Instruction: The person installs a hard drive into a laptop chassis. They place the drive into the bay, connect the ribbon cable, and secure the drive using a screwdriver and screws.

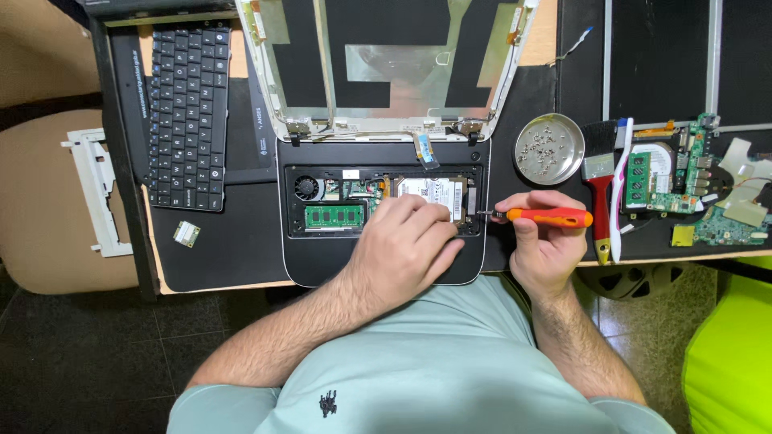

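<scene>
Orange screwdriver (pixel 550 216) gripped in right hand (pixel 544 241), left hand (pixel 406 245) on laptop (pixel 322 257)

The screwdriver (pixel 551 216) has an orange handle, the laptop base (pixel 322 261) is black with a green memory strip (pixel 334 217), the brush (pixel 600 189) has a red handle, the dish (pixel 549 149) is silver, and the keyboard (pixel 186 116) is black.

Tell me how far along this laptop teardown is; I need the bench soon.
Done: the keyboard lies detached at the left, the screen lid is stripped bare, and loose screws sit in the metal dish. In hand: the left hand rests on the drive while the right hand works an orange screwdriver at its edge. Left: memory module and fan remain seated.
</scene>
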